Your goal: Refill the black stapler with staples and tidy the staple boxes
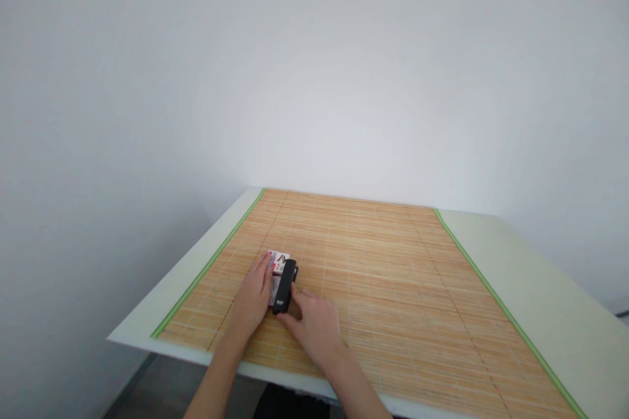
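Note:
A black stapler (pixel 285 287) lies lengthwise along the right side of a small white and red box (pixel 279 262) with a picture printed on it. Whether the stapler rests on the box or just beside it I cannot tell. My left hand (pixel 254 294) is laid along the box's left side, its fingers steadying it and covering part of the print. From the right, my right hand (pixel 314 324) has its thumb at the stapler's near end and its index finger against the stapler's right side.
Under both things is a bamboo mat (pixel 373 275) with green edging, spread over a white table (pixel 496 255). The table's far edge meets a plain white wall (pixel 344 78). A dark cable (pixel 622 313) shows at the far right.

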A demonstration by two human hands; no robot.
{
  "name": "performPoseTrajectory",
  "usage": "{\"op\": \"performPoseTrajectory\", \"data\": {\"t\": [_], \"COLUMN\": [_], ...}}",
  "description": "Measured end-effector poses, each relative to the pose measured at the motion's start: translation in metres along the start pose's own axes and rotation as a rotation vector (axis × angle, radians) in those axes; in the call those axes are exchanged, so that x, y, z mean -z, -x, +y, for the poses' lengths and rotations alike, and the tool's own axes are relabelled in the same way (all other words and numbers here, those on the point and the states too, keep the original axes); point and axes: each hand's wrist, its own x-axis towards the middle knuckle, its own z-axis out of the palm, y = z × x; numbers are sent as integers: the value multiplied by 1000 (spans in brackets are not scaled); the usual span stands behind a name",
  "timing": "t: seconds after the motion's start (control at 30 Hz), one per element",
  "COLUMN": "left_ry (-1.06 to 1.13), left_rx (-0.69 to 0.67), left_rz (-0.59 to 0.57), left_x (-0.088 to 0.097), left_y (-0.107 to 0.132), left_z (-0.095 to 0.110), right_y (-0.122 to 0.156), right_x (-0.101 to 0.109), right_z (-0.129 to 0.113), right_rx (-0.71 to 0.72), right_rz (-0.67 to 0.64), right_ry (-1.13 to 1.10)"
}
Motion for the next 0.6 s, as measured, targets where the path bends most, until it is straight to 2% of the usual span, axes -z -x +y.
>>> {"op": "performPoseTrajectory", "data": {"t": [0.6], "left_ry": [-51], "left_rx": [-60], "left_rz": [16], "left_x": [-2], "left_y": [1], "left_z": [-2], "right_y": [2], "right_x": [-1], "right_z": [-1], "right_rx": [-15], "right_rz": [18], "right_ry": [-37]}}
